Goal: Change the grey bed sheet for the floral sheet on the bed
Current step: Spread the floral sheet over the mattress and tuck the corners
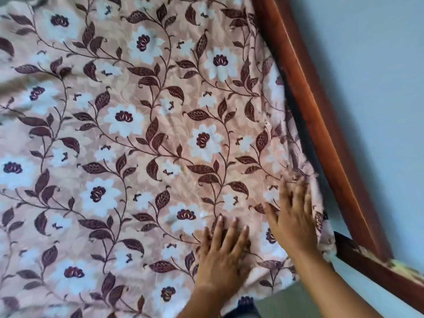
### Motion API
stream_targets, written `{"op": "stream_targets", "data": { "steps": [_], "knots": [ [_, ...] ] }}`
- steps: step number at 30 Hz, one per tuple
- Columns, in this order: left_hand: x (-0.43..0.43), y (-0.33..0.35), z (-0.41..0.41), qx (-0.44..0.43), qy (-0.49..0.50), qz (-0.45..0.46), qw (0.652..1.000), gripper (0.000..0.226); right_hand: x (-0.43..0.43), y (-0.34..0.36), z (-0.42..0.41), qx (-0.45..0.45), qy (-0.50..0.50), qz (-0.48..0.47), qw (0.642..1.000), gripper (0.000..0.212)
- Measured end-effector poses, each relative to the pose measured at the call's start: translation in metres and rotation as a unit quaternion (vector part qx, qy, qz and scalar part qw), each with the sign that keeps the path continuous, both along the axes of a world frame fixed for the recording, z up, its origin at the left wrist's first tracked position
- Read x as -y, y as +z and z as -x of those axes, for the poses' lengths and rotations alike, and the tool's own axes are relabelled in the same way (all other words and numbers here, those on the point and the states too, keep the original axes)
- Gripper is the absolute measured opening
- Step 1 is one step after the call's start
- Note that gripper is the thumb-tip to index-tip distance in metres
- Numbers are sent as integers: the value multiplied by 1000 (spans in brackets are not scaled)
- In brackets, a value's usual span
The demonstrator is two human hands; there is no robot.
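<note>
Head view, looking down across the bed

- Far left to centre: floral sheet (119, 138), peach-pink fabric printed with white flowers and dark maroon leaves on thin vines, spread over the bed top and filling most of the view. Lies mostly flat with shallow creases. A sliver of grey-green shows at the upper left corner; cannot tell what it is
- Lower centre: left hand (223, 255), palm down on the sheet, forearm coming in from the bottom edge. Fingers (234, 228) straight, slightly fanned, flat on the fabric and pointing up the bed. Nothing is pinched or gathered; the cloth lies under the palm and fingertips
- Just right of it, a little further up: right hand (291, 216), motion-blurred, also palm down on the sheet. Fingers (298, 193) straight and close together, thumb splayed left. The fingertips reach the bunched edge of the sheet, where the fabric is gathered into folds against the frame. No curl round the cloth is visible through the blur
- The two hands are near each other, not touching
- Right of the hands: the sheet's edge hangs in a rumpled fold down the bed's side, just inside the frame
- Further right: dark red-brown wooden bed frame (305, 88), running diagonally from top centre to lower right, where it meets a second wooden rail (378, 274)
- Far right: plain pale blue wall (378, 99) behind the frame
</note>
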State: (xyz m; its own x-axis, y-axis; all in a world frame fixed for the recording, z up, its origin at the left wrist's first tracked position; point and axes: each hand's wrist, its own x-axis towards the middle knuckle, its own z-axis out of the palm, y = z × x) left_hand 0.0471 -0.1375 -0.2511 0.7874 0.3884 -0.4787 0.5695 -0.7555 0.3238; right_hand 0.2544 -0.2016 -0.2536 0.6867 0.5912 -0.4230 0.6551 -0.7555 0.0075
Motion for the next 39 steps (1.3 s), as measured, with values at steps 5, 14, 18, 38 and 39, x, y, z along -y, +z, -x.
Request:
{"op": "stream_targets", "data": {
  "steps": [5,14,18,38,39],
  "knots": [
    [43,16,32,15,-17,26,999,72,40,23,39,62,-35,-83,994,69],
    [63,33,43,4,-19,8,1000,30,107,16,68,-49,-667,-238,705,47],
    [67,34,38,19,-8,27,999,22,119,13,53,-62,-683,-271,675,25],
    [114,56,26,-69,-173,143,972,57,152,20,31,-70,-437,-192,876,24],
    [112,59,24,-66,-177,145,971,57,165,22,31,-57,-467,-191,862,24]
  ]
}}
